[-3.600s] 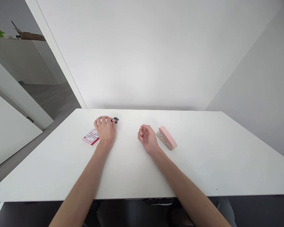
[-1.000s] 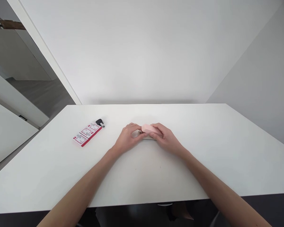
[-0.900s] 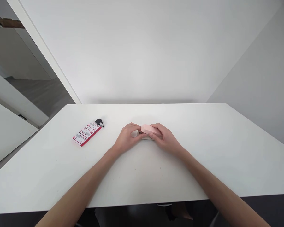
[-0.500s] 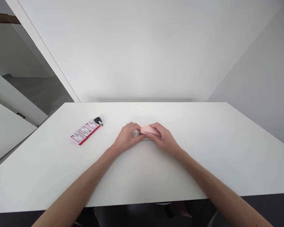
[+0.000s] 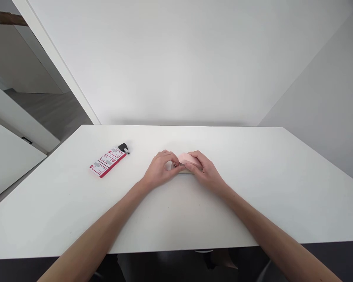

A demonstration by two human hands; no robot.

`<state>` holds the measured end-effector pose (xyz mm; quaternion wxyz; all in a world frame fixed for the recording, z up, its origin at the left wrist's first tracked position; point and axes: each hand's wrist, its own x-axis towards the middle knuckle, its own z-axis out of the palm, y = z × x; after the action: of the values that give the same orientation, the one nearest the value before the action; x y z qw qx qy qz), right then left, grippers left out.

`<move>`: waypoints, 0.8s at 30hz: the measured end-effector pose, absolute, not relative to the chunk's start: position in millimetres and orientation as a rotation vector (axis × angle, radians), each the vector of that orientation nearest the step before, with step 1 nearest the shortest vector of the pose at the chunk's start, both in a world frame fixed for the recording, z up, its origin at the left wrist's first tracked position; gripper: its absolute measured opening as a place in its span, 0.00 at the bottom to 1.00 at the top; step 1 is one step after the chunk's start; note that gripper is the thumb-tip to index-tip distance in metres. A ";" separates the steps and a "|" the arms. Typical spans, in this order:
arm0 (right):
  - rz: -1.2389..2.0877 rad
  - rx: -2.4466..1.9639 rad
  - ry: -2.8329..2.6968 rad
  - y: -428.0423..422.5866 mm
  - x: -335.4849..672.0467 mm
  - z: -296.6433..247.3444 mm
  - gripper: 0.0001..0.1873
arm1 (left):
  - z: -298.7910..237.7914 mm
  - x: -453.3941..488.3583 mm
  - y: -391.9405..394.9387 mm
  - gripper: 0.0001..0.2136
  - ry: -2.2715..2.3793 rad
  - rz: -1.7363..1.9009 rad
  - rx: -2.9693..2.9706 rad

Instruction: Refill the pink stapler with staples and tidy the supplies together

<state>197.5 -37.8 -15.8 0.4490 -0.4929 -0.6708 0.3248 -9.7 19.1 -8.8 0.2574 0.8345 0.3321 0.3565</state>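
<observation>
A pink stapler with a pale base lies lengthwise on the white table in front of me, its pink top shifted back from a metal part at the left end. My right hand is closed around the pink top, thumb on the near side. My left hand is closed at the left end, thumb and forefinger pinched at the metal part. Whether a small piece sits between those fingertips is too small to tell. The right fingers hide much of the stapler's right end.
To the left on the white table lies a red-and-white printed pack with grey pieces on it. A small black object with a light metal tip touches its far end. A wall rises behind the table.
The pink top has tipped and slid slightly right, baring more of the metal part at the left end. My left fingertips have closed in there. The view has shifted a little.
</observation>
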 end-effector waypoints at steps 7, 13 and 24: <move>0.869 -1.227 -1.605 -39.5 199.6 -13.0 0.18 | -8.4 -9.4 18.9 0.12 0.922 0.947 2.268; 0.927 -1.141 -1.542 -38.3 200.6 -14.0 0.19 | -8.8 -8.6 19.1 0.09 0.911 0.923 2.292; 1.079 -1.028 -1.475 -35.4 204.4 -13.0 0.22 | -9.2 -6.4 17.9 0.10 0.945 0.908 2.297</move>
<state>204.4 -35.4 -13.0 0.4990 -0.4247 -0.6096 0.4460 -6.4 17.9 -9.2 0.2459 0.8419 0.3463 0.3328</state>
